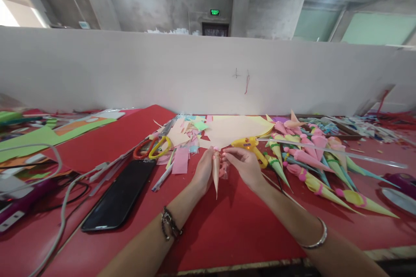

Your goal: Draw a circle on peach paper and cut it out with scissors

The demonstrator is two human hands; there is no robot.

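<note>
My left hand (pixel 204 169) is closed around a slim cream paper cone (pixel 216 177), its tip pointing down toward me. At the cone's upper end a bit of pink shows. Just to the right, my right hand (pixel 244 163) has thumb and forefinger pinched together close to the cone's top; whatever small piece they hold is too tiny to make out. Below those fingers lies a pinkish piece in clear plastic (pixel 224 170). Behind my right hand rests a yellow glue gun (pixel 248 143).
Finished-looking paper cones in pink, green and yellow (pixel 320 160) are heaped on the right. To the left lie a black phone (pixel 120 194), scissors (pixel 159 147), a white cable (pixel 63 212) and coloured paper sheets (pixel 107 140). Paper scraps (pixel 182 138) spread ahead, before a pale partition (pixel 162 73).
</note>
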